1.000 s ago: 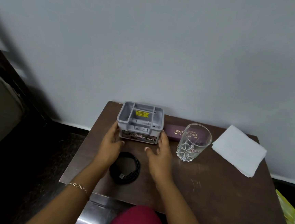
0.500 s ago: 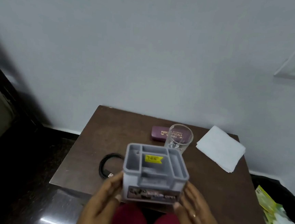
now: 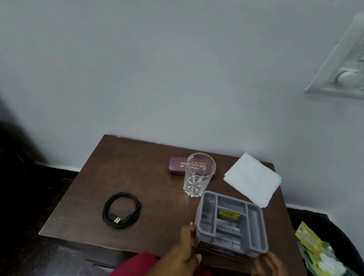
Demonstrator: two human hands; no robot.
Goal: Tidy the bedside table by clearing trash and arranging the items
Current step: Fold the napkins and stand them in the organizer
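Observation:
A grey plastic organizer (image 3: 230, 223) with several empty compartments and a yellow sticker is at the front right of the brown bedside table (image 3: 134, 173). My left hand (image 3: 185, 251) presses on its left side. My right hand (image 3: 271, 274) is at its front right corner, fingers spread against it. A coiled black USB cable (image 3: 122, 209) lies front left. An empty clear glass (image 3: 198, 176) stands upright in the middle, with a purple spectacle case (image 3: 176, 167) behind it. A folded white napkin (image 3: 252, 180) lies at the back right.
A dark bin (image 3: 342, 231) stands on the floor right of the table, holding a green and yellow wrapper (image 3: 328, 263). A white switch panel (image 3: 359, 63) is on the wall at upper right. Dark furniture stands at the far left. Red clothing (image 3: 143, 271) shows below the table's front edge.
Both hands lifted the organizer from the back of the table, brought it toward me, then moved it to the front right. The spectacle case is now uncovered. Other items stayed put.

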